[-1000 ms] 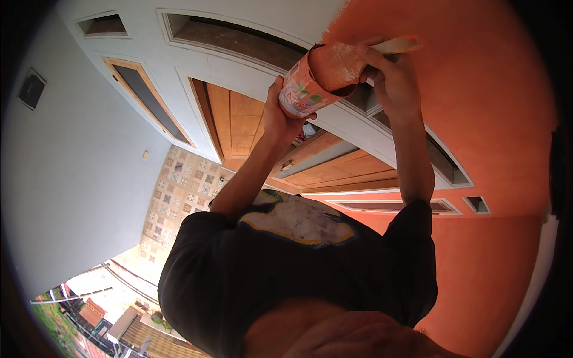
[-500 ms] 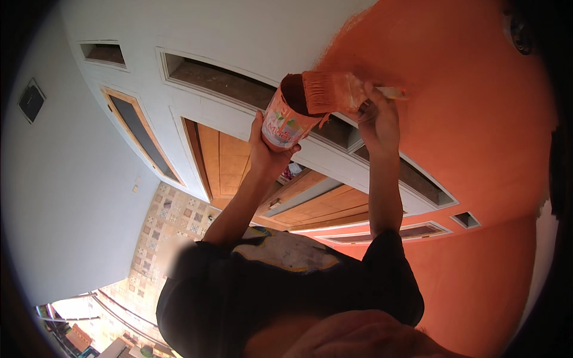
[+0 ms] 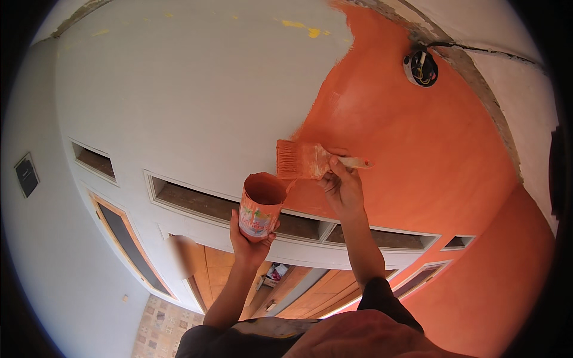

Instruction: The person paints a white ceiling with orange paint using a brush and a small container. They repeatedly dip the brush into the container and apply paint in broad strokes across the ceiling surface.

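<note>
My left hand (image 3: 250,246) grips a round paint can (image 3: 261,206) around its lower part. The can's top is uncovered, and orange paint coats its inside and rim. Just above and right of the can, my right hand (image 3: 346,188) has its fingers closed on a wide paintbrush (image 3: 304,160). The brush lies level, with its orange-soaked bristles pointing left and its pale handle sticking out to the right of my fingers. Behind the brush, the wall is orange (image 3: 388,137) on the right and pale grey (image 3: 197,89) on the left, with a rough edge between them.
Framed vent openings (image 3: 203,200) run across the wall behind the can. Below them are wooden doors (image 3: 218,277). A round hole with loose wires (image 3: 421,67) sits high on the orange part. Patterned floor tiles (image 3: 164,328) show at the lower left.
The brush has come away from the can's rim and is now above and right of it. My view has tilted up, showing more of the upper wall.
</note>
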### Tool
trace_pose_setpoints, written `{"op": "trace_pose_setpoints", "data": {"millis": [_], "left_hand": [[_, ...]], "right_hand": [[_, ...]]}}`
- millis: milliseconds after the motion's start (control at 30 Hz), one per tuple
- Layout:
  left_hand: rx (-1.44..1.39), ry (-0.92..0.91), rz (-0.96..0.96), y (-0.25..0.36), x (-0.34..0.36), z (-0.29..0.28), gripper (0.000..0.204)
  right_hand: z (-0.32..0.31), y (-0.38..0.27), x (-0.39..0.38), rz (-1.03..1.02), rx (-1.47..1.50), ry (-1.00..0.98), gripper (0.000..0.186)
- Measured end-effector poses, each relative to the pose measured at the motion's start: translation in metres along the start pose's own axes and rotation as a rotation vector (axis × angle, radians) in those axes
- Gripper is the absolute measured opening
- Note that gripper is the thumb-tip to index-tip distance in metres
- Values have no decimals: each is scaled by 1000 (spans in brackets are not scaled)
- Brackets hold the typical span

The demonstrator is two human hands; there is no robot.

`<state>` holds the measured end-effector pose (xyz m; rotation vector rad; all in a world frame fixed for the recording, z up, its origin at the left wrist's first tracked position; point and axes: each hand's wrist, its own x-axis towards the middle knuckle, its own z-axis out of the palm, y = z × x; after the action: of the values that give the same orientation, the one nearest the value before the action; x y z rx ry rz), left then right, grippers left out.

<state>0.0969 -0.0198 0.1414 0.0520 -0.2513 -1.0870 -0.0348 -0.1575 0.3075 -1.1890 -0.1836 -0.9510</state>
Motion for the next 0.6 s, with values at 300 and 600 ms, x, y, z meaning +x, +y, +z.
{"op": "trace_pose_setpoints", "data": {"millis": [300,600], "left_hand": [[-47,-27,11,17,-4,-7,68],[-42,20,34,41,-10,-23,69]], "right_hand": [[88,-82,121,-799,-355,-9,22],[157,-84,224,-808,-587,74,27]]}}
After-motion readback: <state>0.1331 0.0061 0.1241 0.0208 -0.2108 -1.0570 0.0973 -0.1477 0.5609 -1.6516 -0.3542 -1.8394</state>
